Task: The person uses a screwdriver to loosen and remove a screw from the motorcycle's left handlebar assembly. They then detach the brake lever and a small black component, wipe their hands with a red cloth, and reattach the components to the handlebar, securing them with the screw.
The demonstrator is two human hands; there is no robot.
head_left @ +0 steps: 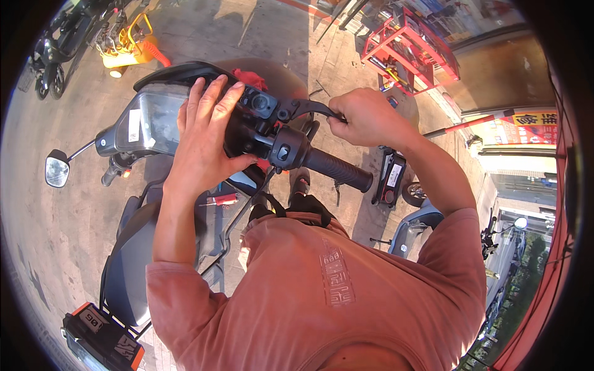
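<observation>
A scooter stands in front of me, its handlebar turned so that the black ribbed rubber grip [340, 168] points toward the right. My left hand [207, 136] lies spread over the middle of the handlebar, fingers on the dark front cover and thumb near the bar. Just right of its fingertips is a black brake fluid reservoir [260, 102] with a round window. My right hand [369, 116] is closed round the outer end of the black brake lever [308, 107]. Between lever and grip sits the switch housing [289, 148]. My right fingertips are partly hidden.
The dash panel [158, 120], a mirror [57, 170] and the dark seat [133, 266] lie left. A yellow air compressor [127, 54] stands far left. Beyond my right hand are a red tool cart [411, 52] and a black floor jack [390, 179]. A red-handled tool [223, 199] lies below.
</observation>
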